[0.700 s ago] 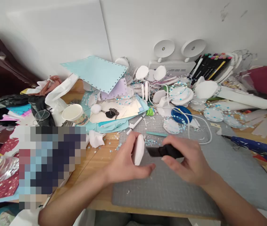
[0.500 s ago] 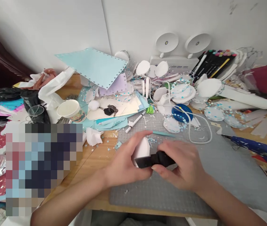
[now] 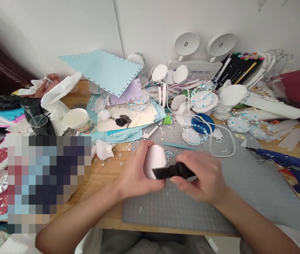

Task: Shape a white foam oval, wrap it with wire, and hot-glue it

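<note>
My left hand (image 3: 136, 173) grips a thick white disc (image 3: 154, 158), foam-like with a faceted edge, between thumb and fingers. In my right hand (image 3: 203, 174) is a black utility knife (image 3: 178, 171), its wide dark blade pointing left. The blade lies across the lower right edge of the disc; whether it cuts in or only touches, I cannot tell. Both hands are over a grey cutting mat (image 3: 171, 215). A thin teal strip (image 3: 179, 145) lies on the mat just beyond them, with small white and blue scraps around it.
Behind the mat are decorated white discs (image 3: 205, 100), a blue round lid (image 3: 203, 123) and a looped white cable (image 3: 222, 154). A blue glue gun (image 3: 285, 160) lies at the right. At the left stand a paper cup (image 3: 76, 120) and crumpled tissue (image 3: 105, 150); blue paper sheets (image 3: 102, 70) lean at the back.
My left hand has turned the disc, so more of its flat face shows, and its index finger has drawn back. The knife stays at the disc's lower edge. The whole view has shifted slightly.
</note>
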The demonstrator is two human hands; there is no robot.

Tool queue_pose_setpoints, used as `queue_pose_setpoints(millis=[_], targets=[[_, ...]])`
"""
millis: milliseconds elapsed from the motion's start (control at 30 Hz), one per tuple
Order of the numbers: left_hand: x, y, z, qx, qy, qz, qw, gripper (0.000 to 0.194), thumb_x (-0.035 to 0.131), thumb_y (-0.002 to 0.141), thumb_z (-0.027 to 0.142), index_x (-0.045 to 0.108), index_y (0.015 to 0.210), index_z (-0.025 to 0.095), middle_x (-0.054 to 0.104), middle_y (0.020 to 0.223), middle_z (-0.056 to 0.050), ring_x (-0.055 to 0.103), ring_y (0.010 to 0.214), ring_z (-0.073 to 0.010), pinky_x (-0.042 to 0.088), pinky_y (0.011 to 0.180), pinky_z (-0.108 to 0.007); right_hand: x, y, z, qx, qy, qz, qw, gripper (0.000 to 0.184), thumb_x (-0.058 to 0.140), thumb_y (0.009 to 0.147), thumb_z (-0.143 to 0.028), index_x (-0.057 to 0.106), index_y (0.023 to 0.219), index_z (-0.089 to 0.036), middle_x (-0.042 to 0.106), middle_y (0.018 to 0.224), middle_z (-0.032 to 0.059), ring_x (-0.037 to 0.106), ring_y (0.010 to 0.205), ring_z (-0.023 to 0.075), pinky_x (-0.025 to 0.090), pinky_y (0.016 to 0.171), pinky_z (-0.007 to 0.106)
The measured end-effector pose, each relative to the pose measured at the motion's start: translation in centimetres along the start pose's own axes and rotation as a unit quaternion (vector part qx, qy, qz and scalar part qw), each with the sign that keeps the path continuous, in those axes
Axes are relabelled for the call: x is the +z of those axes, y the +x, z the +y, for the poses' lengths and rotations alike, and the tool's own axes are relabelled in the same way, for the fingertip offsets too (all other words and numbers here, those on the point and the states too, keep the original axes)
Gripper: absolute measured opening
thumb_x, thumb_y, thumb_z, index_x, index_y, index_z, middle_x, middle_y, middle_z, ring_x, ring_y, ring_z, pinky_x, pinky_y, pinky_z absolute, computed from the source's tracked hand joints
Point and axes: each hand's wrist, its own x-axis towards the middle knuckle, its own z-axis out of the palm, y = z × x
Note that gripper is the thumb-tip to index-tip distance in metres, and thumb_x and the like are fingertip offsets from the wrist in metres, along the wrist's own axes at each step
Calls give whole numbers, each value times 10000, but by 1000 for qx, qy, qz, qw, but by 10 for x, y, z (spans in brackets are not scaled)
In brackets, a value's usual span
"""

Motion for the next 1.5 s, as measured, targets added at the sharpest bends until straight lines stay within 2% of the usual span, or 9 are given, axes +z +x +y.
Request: queue_pose_setpoints(millis=[133,333,467,600,833,1033,1300,1400,1500], targets=[[-3,0,1,51,-15,-23,998,650,663,633,285,364,1203,189,487,1167,-104,491,1061,-270,408,915,-409,3,-1,-3,-17,3,-21,1000,360,435,901,-474,535,728,-174,564,570,22,501,495,136,355,499,265],[1,1,2,51,-7,-73,996,792,604,692,195,218,1382,232,429,1351,-109,445,1212,-274,366,1009,-412,3,-1,-1,26,12,-11,1000,298,465,890,-435,555,779,-173,603,602,21,545,521,139,389,518,259],[1,0,-2,61,25,-66,996,633,578,688,171,332,1271,194,536,1154,-89,531,1023,-241,431,880,-372,4,-1,-2,18,-1,-9,1000,297,488,885,-433,562,773,-168,611,612,32,549,532,146,380,523,267],[2,-2,-6,50,41,-29,997,455,577,673,208,365,1074,187,490,983,-69,498,863,-218,429,740,-355,5,-2,-6,-14,-19,-22,999,357,485,883,-472,570,725,-164,581,588,37,520,523,150,353,522,280],[6,-4,-8,11,10,-55,998,480,549,655,163,284,1052,213,428,826,-3,427,656,-152,345,566,-284,8,-3,-9,-15,-35,-28,999,361,500,874,-478,564,698,-170,578,578,30,503,525,147,333,524,283],[6,-5,-6,12,24,-66,997,522,554,623,198,248,1045,212,398,784,8,387,596,-145,285,522,-281,9,-4,-11,-17,-22,-35,999,371,502,867,-488,556,677,-175,540,546,16,475,498,140,312,505,282],[7,-6,-9,65,-16,-49,997,447,514,703,245,282,1082,195,405,871,-27,403,673,-159,347,571,-314,5,-1,-9,-10,-20,-18,1000,394,478,876,-506,563,671,-180,549,535,12,482,494,131,318,510,277],[7,-6,-10,60,-39,-57,996,408,492,722,223,292,1075,184,395,839,-18,387,662,-157,338,563,-314,6,-1,-9,-7,-21,-11,1000,396,499,863,-512,561,660,-178,566,549,22,505,502,140,329,518,282],[8,-9,-9,63,-46,-51,996,405,471,672,165,313,1044,193,370,827,-11,372,660,-157,319,562,-313,5,-2,3,34,-17,-7,999,373,515,861,-496,563,669,-180,560,551,12,506,495,136,332,511,272]])
